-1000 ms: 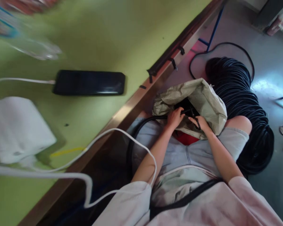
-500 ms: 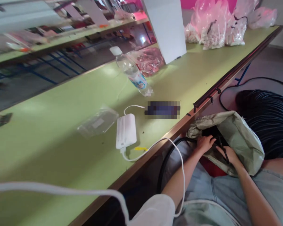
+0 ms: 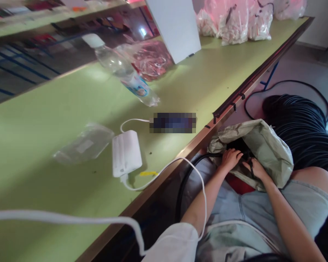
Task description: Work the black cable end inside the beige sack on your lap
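Observation:
A pale cloth sack (image 3: pixel 276 145) gapes open on my lap, and both hands are at its mouth. My left hand (image 3: pixel 231 160) has its fingers bent over dark material inside; what they grip is hidden. A thick black cable (image 3: pixel 191 171) arches up from below the table edge to the sack's rim beside this hand. Close by on the right, my right hand (image 3: pixel 255 169) is closed around a thin, curved black piece (image 3: pixel 252 168), too dark to name. Red material (image 3: pixel 239 184) shows below the hands.
A large coil of black cable (image 3: pixel 295 120) lies right of the sack. On the green table (image 3: pixel 71 189) are a white power bank (image 3: pixel 127 153) with a white cord (image 3: pixel 202 178), a blurred-out dark object (image 3: pixel 175 123), a water bottle (image 3: pixel 125 72), a clear packet (image 3: pixel 84 143) and filled plastic bags (image 3: pixel 233 25).
The view has shifted, so the table items and the sack sit further left. Both hands stay at the sack's mouth in nearly the same pose.

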The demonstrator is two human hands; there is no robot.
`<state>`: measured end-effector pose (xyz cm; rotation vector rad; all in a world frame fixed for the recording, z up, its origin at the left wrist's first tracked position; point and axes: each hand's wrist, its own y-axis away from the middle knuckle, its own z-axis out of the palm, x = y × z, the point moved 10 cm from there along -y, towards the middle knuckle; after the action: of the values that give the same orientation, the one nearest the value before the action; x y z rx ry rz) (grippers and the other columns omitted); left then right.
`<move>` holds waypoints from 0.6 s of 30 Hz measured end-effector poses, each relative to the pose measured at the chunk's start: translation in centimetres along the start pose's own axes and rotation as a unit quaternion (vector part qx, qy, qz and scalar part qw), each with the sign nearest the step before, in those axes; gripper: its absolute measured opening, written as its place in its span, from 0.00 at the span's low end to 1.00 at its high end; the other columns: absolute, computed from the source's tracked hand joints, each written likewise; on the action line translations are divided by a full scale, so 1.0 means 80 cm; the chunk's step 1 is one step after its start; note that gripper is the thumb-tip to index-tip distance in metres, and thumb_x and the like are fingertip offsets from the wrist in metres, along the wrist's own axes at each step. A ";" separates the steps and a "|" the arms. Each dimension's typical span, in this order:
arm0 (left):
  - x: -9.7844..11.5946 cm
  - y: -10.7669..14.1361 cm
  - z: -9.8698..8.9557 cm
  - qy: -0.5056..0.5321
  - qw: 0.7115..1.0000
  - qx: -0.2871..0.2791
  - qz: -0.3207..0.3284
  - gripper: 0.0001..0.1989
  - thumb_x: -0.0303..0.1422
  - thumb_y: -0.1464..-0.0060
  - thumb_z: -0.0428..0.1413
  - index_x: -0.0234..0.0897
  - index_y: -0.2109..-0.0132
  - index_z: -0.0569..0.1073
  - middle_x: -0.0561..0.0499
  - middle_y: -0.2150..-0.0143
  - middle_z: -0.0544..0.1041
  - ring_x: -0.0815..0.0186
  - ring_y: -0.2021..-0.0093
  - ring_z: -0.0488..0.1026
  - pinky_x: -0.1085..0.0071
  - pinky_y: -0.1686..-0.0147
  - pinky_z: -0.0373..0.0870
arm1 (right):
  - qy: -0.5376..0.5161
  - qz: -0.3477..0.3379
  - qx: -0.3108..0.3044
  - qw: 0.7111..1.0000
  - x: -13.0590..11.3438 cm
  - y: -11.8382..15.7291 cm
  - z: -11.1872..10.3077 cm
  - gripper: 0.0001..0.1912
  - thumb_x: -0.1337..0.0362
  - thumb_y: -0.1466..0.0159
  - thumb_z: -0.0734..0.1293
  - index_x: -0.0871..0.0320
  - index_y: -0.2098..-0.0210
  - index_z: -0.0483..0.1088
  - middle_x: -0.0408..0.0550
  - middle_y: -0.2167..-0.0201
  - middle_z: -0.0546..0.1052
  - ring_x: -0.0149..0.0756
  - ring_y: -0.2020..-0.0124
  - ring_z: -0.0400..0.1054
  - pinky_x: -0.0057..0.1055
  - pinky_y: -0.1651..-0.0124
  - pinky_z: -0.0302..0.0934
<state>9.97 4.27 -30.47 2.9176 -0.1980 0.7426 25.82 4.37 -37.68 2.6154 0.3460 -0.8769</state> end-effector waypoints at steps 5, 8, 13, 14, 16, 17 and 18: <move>-0.006 -0.002 0.007 -0.020 0.999 -0.037 0.004 0.13 0.41 0.31 0.57 0.41 0.51 0.83 0.45 0.52 0.81 0.56 0.47 0.75 0.60 0.44 0.70 | 0.012 0.108 -0.126 0.986 0.018 0.013 0.019 0.29 0.43 0.29 0.62 0.58 0.75 0.76 0.54 0.73 0.81 0.45 0.67 0.77 0.33 0.62 0.64; -0.011 -0.001 0.010 -0.023 0.999 -0.035 -0.005 0.13 0.40 0.32 0.58 0.41 0.48 0.82 0.45 0.51 0.81 0.55 0.47 0.75 0.60 0.44 0.70 | 0.005 0.128 -0.102 0.986 0.021 0.015 0.014 0.30 0.41 0.29 0.63 0.58 0.74 0.77 0.53 0.73 0.81 0.43 0.68 0.76 0.31 0.64 0.61; -0.021 0.000 0.013 -0.016 1.000 -0.023 -0.008 0.17 0.35 0.35 0.61 0.41 0.41 0.79 0.45 0.48 0.81 0.55 0.45 0.75 0.61 0.43 0.72 | 0.026 0.084 -0.018 0.996 0.014 0.010 0.002 0.25 0.44 0.30 0.66 0.59 0.67 0.78 0.56 0.64 0.81 0.44 0.63 0.76 0.32 0.62 0.62; -0.022 -0.001 0.014 -0.015 0.999 -0.028 -0.005 0.17 0.35 0.35 0.61 0.40 0.41 0.79 0.44 0.48 0.81 0.55 0.45 0.76 0.60 0.43 0.72 | 0.026 0.075 -0.012 0.997 0.013 0.009 0.001 0.24 0.44 0.30 0.66 0.59 0.66 0.78 0.57 0.63 0.81 0.44 0.61 0.76 0.33 0.60 0.63; -0.021 -0.002 0.016 -0.016 0.999 -0.042 0.005 0.17 0.35 0.35 0.61 0.40 0.41 0.79 0.44 0.48 0.81 0.54 0.46 0.76 0.60 0.44 0.72 | 0.019 0.065 -0.004 0.998 0.012 0.007 0.000 0.23 0.45 0.31 0.66 0.59 0.67 0.78 0.57 0.62 0.80 0.45 0.61 0.75 0.34 0.58 0.65; -0.020 -0.002 0.016 -0.016 0.999 -0.049 0.011 0.17 0.35 0.34 0.61 0.40 0.40 0.79 0.43 0.48 0.81 0.54 0.46 0.76 0.60 0.44 0.72 | 0.012 0.062 -0.001 0.998 0.011 0.007 0.000 0.23 0.45 0.31 0.66 0.59 0.67 0.78 0.56 0.63 0.80 0.45 0.61 0.75 0.35 0.57 0.66; -0.018 -0.001 0.016 -0.015 0.998 -0.054 0.016 0.17 0.35 0.34 0.60 0.40 0.40 0.79 0.43 0.48 0.81 0.54 0.45 0.76 0.60 0.45 0.72 | 0.003 0.057 0.002 0.998 0.009 0.007 0.000 0.22 0.46 0.31 0.67 0.59 0.66 0.78 0.56 0.63 0.79 0.45 0.61 0.75 0.35 0.57 0.66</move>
<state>9.29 4.28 -32.26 2.8315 -0.2808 0.6702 26.55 3.96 -37.96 2.6120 0.1955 -0.8328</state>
